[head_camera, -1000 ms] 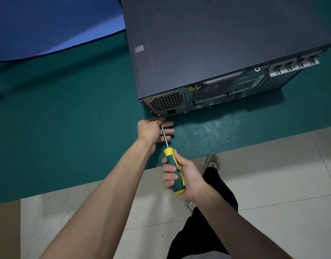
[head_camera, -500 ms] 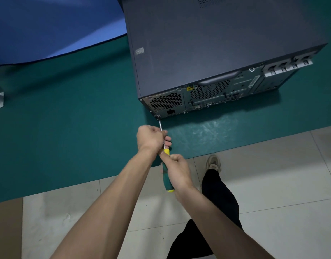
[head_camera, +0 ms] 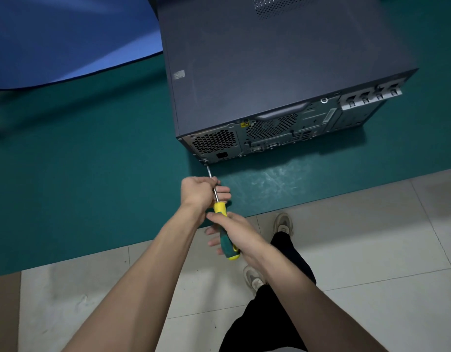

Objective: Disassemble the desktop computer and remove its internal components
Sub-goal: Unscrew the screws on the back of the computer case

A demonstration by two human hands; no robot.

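Green matting (head_camera: 79, 174) covers the work surface, with a blue sheet (head_camera: 54, 34) overlapping its far left portion and pale floor tiles (head_camera: 359, 250) beyond its near edge. On the matting lies the desktop computer case (head_camera: 270, 67), a dark tower resting on its side with the flat side panel facing up and the rear panel facing the person. On the rear panel, the power supply grille (head_camera: 214, 142) sits at the left end, a round fan grille (head_camera: 270, 128) lies to the right of it, and a row of grey expansion slot brackets (head_camera: 369, 97) occupies the right end. A small grey label (head_camera: 179, 74) is stuck on the side panel near its left edge. The screwdriver (head_camera: 223, 224), with a yellow and green handle and a bare metal shaft, points at the lower left corner of the rear panel, where its tip meets a screw (head_camera: 205, 162) just below the power supply grille. The left hand (head_camera: 200, 193) is curled around the shaft, between the case and the handle. The right hand (head_camera: 234, 232) grasps the handle, fingers wrapped around it, at the near edge of the matting. Below the hands, two shoes (head_camera: 282, 223) and dark trousers (head_camera: 270, 313) stand on the tiles.
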